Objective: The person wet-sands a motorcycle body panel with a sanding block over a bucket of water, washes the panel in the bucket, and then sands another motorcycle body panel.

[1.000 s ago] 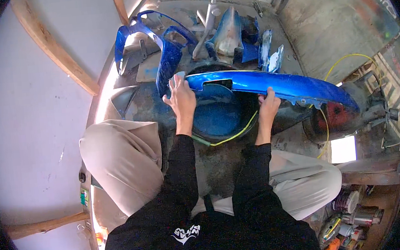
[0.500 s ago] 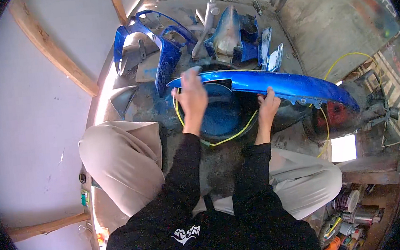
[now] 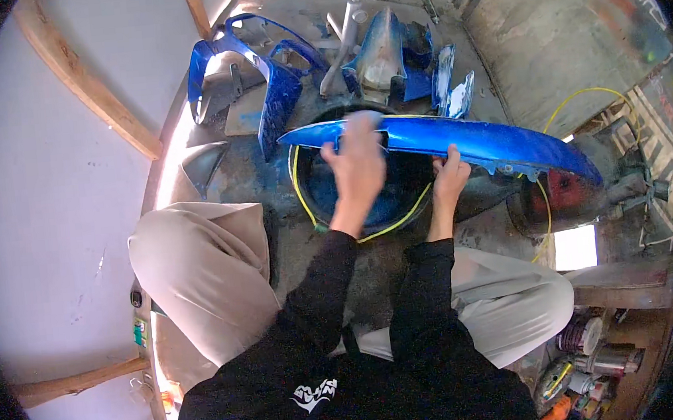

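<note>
My left hand (image 3: 360,164) has been shifting toward three o'clock along the blue panel (image 3: 466,136): it is leaving the pointed tip and now passing the cut-out, at my twelve. It is blurring, so I cannot tell whether its fingers are gripping the greyish thing (image 3: 369,117) there. My right hand (image 3: 450,176), at one o'clock, is pinching the lower edge and keeping the panel steady, so apparently only the stroke is advancing. The panel is spanning the black basin (image 3: 321,199), from nearly twelve round to two.
</note>
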`<state>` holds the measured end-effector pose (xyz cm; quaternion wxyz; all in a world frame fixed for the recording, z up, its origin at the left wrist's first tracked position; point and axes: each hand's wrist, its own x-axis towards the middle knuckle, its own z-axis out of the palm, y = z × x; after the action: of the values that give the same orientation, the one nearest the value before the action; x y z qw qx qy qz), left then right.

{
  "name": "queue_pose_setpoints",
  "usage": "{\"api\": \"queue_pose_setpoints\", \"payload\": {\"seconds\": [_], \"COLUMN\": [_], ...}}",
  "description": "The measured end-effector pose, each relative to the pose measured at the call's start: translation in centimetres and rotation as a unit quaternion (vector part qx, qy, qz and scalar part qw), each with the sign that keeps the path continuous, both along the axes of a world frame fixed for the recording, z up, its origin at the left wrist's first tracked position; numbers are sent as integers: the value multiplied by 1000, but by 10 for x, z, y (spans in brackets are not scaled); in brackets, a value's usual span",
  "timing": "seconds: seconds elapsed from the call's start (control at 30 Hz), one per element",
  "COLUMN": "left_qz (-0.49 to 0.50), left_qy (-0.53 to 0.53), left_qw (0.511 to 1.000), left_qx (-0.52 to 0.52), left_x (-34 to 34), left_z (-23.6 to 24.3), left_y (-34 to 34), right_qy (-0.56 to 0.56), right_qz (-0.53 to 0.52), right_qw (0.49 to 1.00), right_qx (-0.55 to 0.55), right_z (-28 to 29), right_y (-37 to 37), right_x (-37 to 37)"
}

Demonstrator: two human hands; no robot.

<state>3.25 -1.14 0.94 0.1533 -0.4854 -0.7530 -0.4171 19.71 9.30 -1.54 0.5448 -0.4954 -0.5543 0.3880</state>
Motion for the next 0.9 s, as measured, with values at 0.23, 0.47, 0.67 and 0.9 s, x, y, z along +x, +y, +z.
{"api": "queue_pose_setpoints", "payload": {"seconds": [0.23, 0.47, 0.67, 0.9], "left_qz": [152, -127, 44, 25], "left_qy": [-55, 46, 26, -68], "left_qw": [978, 991, 998, 997], "left_qx": [-134, -7, -40, -26], "left_x": [-73, 75, -18, -28], "left_z": [-22, 23, 6, 6], "left_y": [-20, 11, 1, -4], "right_qy": [95, 26, 88, 105], "right_qz": [0, -35, 2, -9], "right_qw": [995, 999, 996, 994], "right_qx": [-13, 5, 13, -20], "right_z": [2, 2, 11, 11], "right_y": [-1, 0, -7, -8], "right_x": [-11, -7, -8, -13]}}
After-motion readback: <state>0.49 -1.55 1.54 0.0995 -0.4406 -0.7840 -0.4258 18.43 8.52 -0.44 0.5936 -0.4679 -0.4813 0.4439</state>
